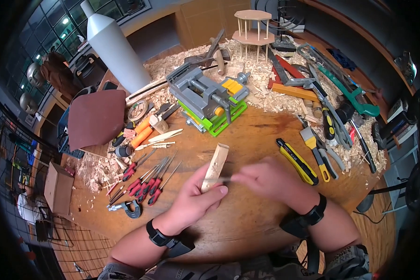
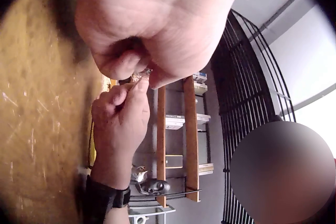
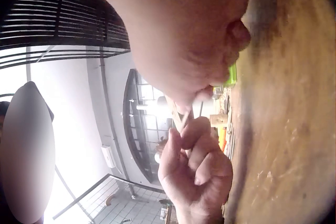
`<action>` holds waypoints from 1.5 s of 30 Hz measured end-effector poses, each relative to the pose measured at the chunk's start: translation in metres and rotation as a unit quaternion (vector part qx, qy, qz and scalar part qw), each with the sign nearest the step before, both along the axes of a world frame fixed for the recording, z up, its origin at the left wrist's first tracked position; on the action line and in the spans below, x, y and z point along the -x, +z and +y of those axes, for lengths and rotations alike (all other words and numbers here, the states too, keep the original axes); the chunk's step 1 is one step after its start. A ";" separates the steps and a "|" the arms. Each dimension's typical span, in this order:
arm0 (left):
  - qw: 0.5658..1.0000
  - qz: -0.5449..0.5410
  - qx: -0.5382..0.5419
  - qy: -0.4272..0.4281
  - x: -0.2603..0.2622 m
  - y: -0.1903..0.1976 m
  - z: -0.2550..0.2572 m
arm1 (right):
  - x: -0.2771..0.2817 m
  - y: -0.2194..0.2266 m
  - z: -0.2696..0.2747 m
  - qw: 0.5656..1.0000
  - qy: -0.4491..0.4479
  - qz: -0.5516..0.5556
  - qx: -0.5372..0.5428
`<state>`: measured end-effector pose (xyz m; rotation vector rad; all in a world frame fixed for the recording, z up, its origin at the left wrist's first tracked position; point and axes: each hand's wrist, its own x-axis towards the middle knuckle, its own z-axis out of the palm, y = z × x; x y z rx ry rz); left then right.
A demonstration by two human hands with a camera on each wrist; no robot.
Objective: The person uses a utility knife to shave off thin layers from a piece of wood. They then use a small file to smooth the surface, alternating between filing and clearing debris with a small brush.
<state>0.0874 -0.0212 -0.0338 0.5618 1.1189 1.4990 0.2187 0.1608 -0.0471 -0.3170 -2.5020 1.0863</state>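
Note:
In the head view, my left hand point(image 1: 193, 203) grips a pale strip of wood point(image 1: 216, 163) by its lower end, the thumb lying across it. My right hand point(image 1: 271, 179), blurred, curls around a thin grey metal tool point(image 1: 217, 179) that crosses the wood just above the left thumb. Most of this tool is hidden in the fist, and I cannot tell its kind. From the left wrist view, the right hand point(image 2: 123, 119) meets the left fingers. The right wrist view has the left hand point(image 3: 197, 174) below the right, fingers curled.
Left of the hands lie several red-handled needle files point(image 1: 149, 184) and a micrometer point(image 1: 128, 209). A grey vise point(image 1: 198, 93) stands ahead. To the right are a yellow utility knife point(image 1: 296, 161), a brush point(image 1: 313, 144) and pliers point(image 1: 334, 156). Wood shavings point(image 1: 261, 95) cover the back.

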 end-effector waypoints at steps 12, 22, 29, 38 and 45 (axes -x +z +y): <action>0.998 -0.067 -0.003 -0.013 0.002 -0.003 0.000 | -0.001 0.010 0.004 0.999 -0.031 -0.004 0.015; 1.000 -0.023 0.007 -0.017 0.000 -0.003 -0.001 | -0.003 0.005 0.005 1.000 -0.013 -0.015 -0.023; 0.989 -0.132 -0.072 0.003 0.008 -0.011 -0.001 | -0.001 0.006 0.004 0.994 -0.096 0.012 0.041; 0.980 -0.180 -0.085 0.002 0.006 -0.008 0.003 | -0.003 0.008 0.009 0.998 -0.054 -0.031 0.024; 0.985 -0.146 -0.088 -0.009 0.007 -0.018 0.003 | -0.002 0.005 0.009 0.999 0.006 -0.045 0.000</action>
